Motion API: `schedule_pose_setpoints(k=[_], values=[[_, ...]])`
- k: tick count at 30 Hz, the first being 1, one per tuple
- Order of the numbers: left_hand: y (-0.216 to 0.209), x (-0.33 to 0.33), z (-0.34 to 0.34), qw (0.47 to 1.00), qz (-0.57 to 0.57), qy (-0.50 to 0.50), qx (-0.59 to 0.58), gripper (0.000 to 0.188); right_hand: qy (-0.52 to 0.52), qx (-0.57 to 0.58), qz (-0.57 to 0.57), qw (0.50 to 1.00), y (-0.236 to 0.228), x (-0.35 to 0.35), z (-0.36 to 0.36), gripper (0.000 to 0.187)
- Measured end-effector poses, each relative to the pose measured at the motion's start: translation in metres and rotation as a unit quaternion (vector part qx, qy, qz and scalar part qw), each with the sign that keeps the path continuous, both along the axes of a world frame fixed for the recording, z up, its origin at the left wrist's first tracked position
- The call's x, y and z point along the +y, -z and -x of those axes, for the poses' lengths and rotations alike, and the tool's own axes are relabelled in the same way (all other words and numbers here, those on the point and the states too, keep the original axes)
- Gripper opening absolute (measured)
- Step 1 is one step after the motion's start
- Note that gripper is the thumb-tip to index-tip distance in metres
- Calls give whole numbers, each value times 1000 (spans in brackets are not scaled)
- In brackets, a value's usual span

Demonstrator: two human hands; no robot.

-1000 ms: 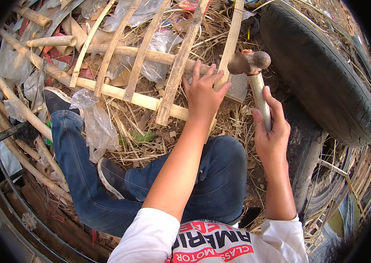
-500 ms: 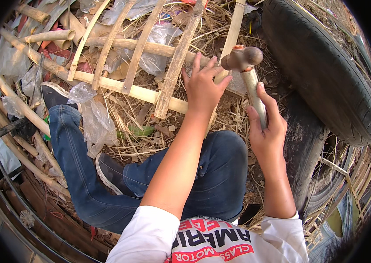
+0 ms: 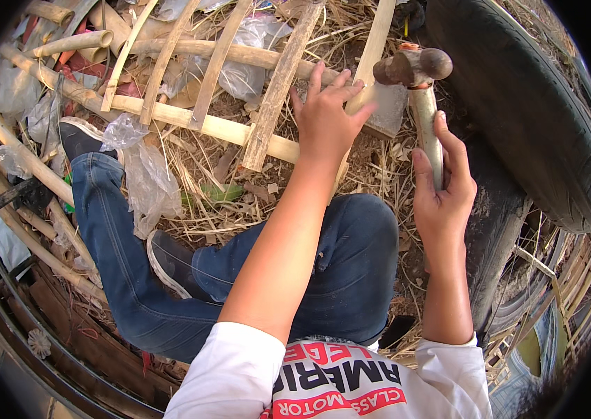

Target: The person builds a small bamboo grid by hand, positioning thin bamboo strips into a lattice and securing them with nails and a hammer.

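Note:
My right hand (image 3: 446,178) is closed round the pale handle of a hammer (image 3: 427,126), whose rusty, rounded metal head points away from me. The hammer is held up to the right of a bamboo lattice (image 3: 225,128) lying on the ground. My left hand (image 3: 327,122) lies over the lattice's right end with fingers spread, touching the bamboo near the last upright slat (image 3: 372,49). What is under its palm is hidden. Just right of these fingertips, a flat grey block (image 3: 388,112) lies partly beneath the slat.
A large black tyre (image 3: 519,105) stands at the right, beside a dark log-like piece (image 3: 491,216). Clear plastic bags (image 3: 145,185), straw and bamboo poles (image 3: 30,164) litter the left side. Dark metal bars (image 3: 2,272) run along the lower left. My bent legs (image 3: 341,279) are close below the lattice.
My right hand has carried the hammer up and to the right, away from the left hand, uncovering more of the grey block. My left hand stays at the same slat.

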State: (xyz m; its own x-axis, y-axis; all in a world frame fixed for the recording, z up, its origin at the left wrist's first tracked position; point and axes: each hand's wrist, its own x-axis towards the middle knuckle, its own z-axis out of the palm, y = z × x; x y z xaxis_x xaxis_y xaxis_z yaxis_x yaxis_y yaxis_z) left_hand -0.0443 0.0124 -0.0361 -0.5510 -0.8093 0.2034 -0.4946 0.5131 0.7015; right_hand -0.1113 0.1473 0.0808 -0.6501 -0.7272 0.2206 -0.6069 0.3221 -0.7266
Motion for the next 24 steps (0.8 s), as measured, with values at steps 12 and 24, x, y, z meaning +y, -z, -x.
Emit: schedule_pose_setpoints(k=[12,24], values=[[1,-7,-2,1000,11,7,-22,45,-23,-52,-60,997,8,-10,15,43],[7,-5,3,1000,19,7,-1,46,-19,-81,-98,992,18,-9,14,41]])
